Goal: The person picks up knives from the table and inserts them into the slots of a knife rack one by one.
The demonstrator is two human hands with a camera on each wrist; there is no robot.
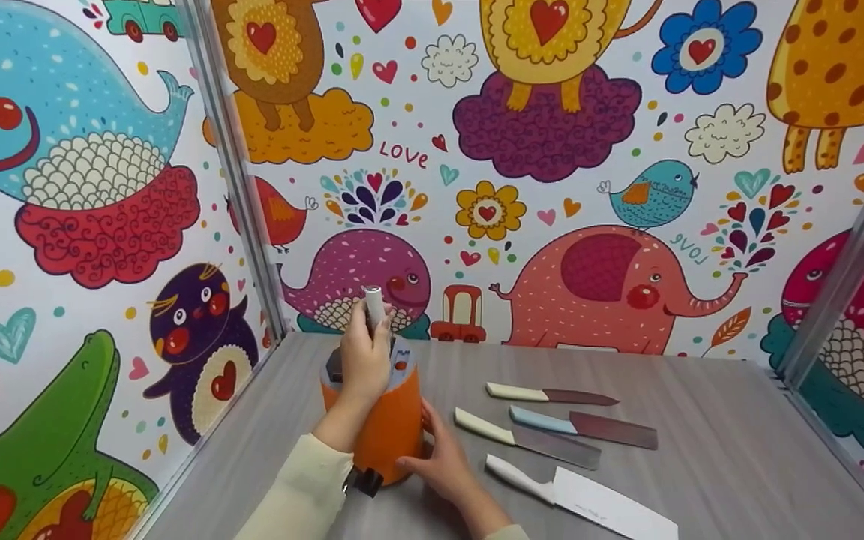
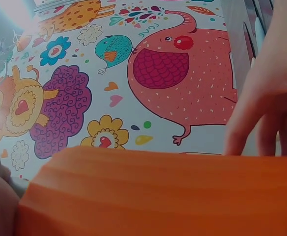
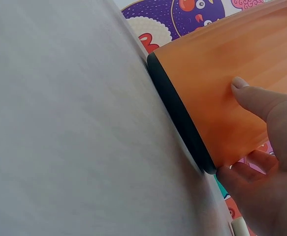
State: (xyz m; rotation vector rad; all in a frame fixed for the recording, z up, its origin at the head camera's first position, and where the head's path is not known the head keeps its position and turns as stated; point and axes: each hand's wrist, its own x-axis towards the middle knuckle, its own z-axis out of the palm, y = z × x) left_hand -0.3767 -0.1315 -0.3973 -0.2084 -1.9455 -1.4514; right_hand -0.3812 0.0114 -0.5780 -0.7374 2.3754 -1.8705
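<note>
An orange knife block (image 1: 394,420) with a grey slotted top stands upright on the table. My left hand (image 1: 366,352) grips a pale grey handle (image 1: 375,304) with a metallic end, just above the top of the block. The part below that handle is hidden by the hand, so its kind is unclear. Low on the block's side, my right hand (image 1: 443,457) holds it, thumb on the near face and fingers round the right side. The right wrist view shows this thumb and fingers (image 3: 254,98) against the orange wall, above the block's dark base (image 3: 180,113).
To the right of the block lie a cream-handled knife (image 1: 552,394), a blue-handled cleaver (image 1: 586,426), another cream-handled knife (image 1: 529,437) and a white cleaver (image 1: 589,499). Cartoon-printed panels (image 1: 417,165) enclose the grey wood-grain table (image 1: 732,420) at the back and sides.
</note>
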